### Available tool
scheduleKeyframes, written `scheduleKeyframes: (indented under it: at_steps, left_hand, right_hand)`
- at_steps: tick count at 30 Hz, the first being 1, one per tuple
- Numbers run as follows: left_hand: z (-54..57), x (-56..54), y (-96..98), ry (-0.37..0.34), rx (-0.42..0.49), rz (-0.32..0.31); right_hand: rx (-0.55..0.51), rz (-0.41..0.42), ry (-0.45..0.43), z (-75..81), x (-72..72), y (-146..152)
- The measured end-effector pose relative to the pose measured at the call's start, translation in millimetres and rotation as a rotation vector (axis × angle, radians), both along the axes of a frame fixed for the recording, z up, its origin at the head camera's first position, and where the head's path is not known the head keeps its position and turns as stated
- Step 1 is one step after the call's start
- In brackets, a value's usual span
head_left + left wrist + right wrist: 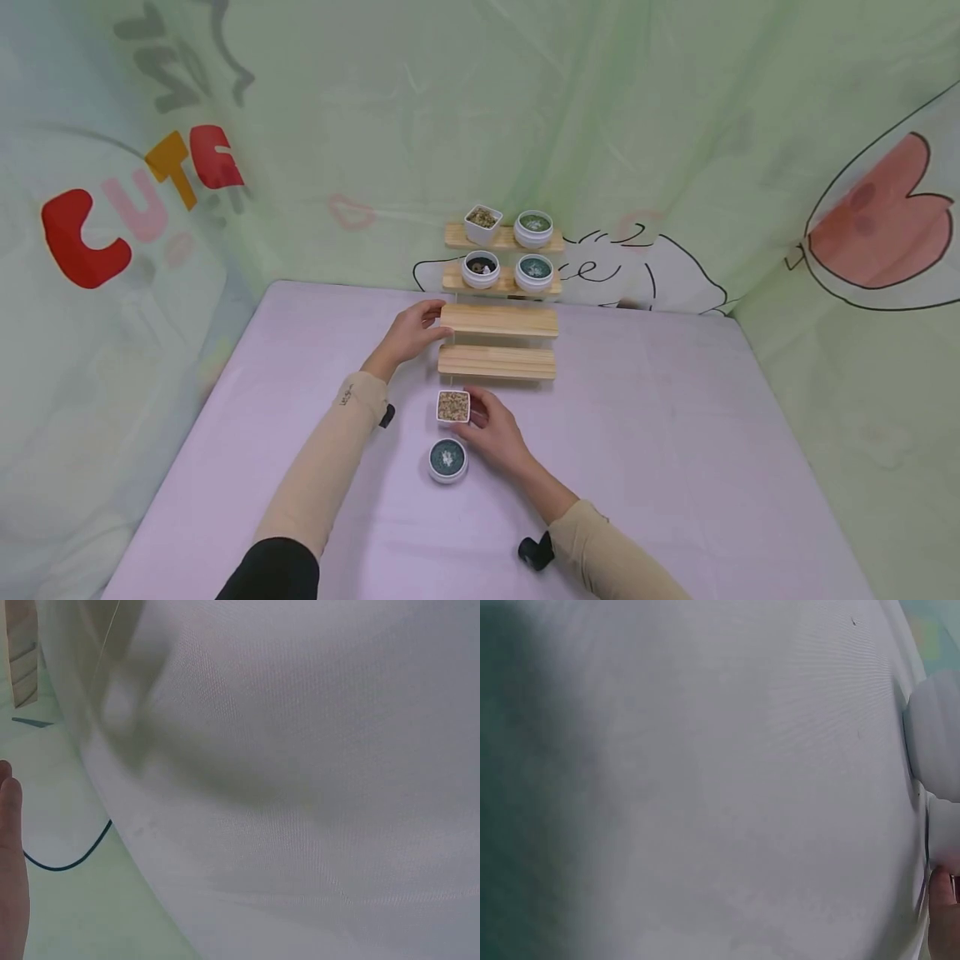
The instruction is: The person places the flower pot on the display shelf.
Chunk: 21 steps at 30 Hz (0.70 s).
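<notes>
A wooden tiered stand rises step by step at the back of the table. My left hand grips its left end at the second shelf from the bottom, thumb in front and fingers behind. In front of the stand, my right hand holds the right side of a square white cup filled with tan, grain-like bits. Just nearer to me stands a round white cup with a dark teal top. The left wrist view catches only part of the left hand; the right wrist view shows a right fingertip by white cups.
On the top shelf are a square cup and a round green-topped cup. The shelf below bears a dark-filled cup and a teal-topped cup. A pale cloth covers the table; a printed curtain hangs behind.
</notes>
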<state>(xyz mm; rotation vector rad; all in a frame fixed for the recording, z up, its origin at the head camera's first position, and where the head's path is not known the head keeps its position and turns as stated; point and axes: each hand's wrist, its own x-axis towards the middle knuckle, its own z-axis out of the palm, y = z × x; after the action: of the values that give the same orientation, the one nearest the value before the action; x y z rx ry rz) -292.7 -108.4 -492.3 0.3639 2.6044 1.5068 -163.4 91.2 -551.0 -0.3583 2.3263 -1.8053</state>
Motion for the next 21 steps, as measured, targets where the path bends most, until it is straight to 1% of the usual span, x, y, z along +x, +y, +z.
scheduleKeyframes:
  at_steps: [4,8,11,16,21]
  left_hand:
    - [0.4,0.1,0.3,0.001,-0.005,0.003]
    - [0.4,0.1,0.6,-0.004,-0.009,0.008]
    - [0.2,-0.1,0.5,-0.016,-0.010,0.013]
    - [-0.4,-0.4,0.7,-0.028,-0.010,0.014]
    - [0.3,-0.4,1.5,-0.031,-0.011,0.013]
  right_hand:
    - [0.018,-0.001,0.016,6.0,-2.0,0.2]
    - [0.026,-0.019,0.028,18.6,-6.5,0.9]
    - [0.043,-0.035,0.044,30.7,-11.6,1.9]
    - [0.037,-0.062,0.061,49.4,-21.4,5.5]
    - [0.020,-0.106,0.046,63.7,-32.7,9.0]
